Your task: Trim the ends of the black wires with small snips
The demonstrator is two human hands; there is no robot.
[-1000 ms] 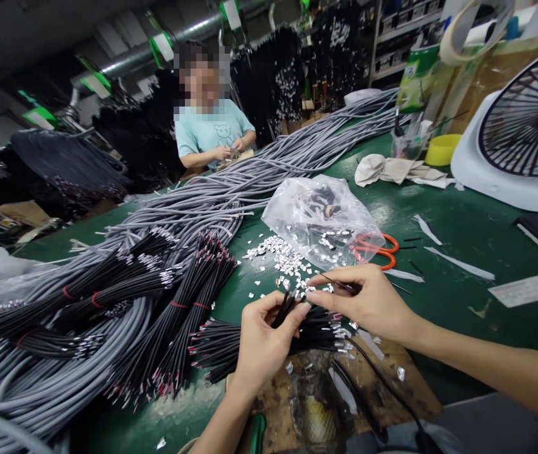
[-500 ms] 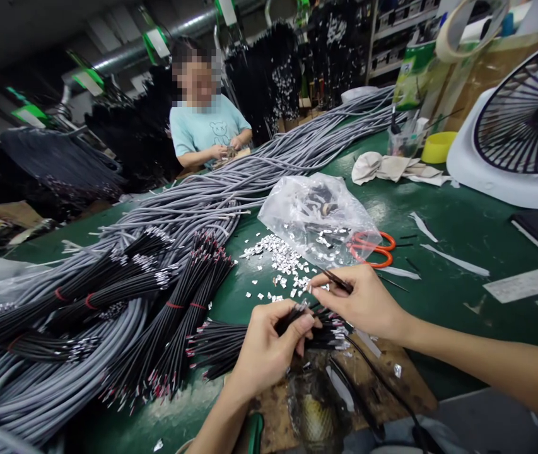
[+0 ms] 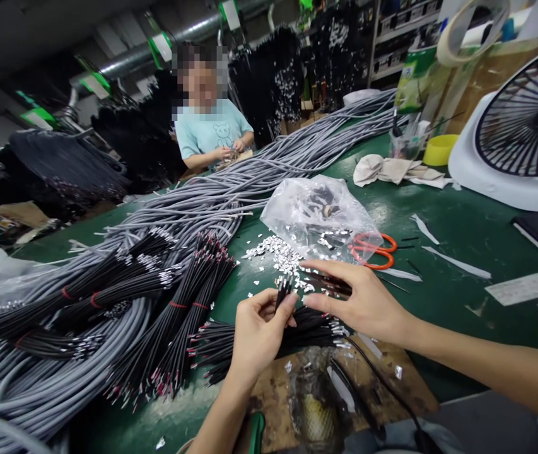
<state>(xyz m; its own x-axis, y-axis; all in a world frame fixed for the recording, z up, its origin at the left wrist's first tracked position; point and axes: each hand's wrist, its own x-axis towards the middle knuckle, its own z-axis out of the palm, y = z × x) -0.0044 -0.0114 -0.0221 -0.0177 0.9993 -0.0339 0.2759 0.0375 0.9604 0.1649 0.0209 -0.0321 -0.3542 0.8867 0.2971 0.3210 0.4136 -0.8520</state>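
My left hand [image 3: 262,328] is closed round a small group of short black wires [image 3: 284,290], whose tips point up between thumb and fingers. To its right, my right hand [image 3: 358,296] has thumb and forefinger spread apart, while a dark pair of tweezers [image 3: 329,284], blurred, lies across the inside of the hand. Just beyond both hands is a scattered heap of small silvery metal pieces [image 3: 275,250]. Under them lies a loose bundle of black wires [image 3: 224,343] with reddish and silvery ends, partly hidden by my left hand.
Bound black wire bundles [image 3: 188,302] and long grey cables [image 3: 169,211] cover the left. A clear plastic bag [image 3: 297,198], orange-handled scissors [image 3: 386,243] and a fan [image 3: 491,170] lie beyond or right. A wooden board [image 3: 403,384] is nearest me. A person [image 3: 214,135] sits across the table.
My left hand has shifted slightly left and turned the held wires' tips upward. My right thumb and forefinger have spread apart, and the tweezers have moved back into the hand.
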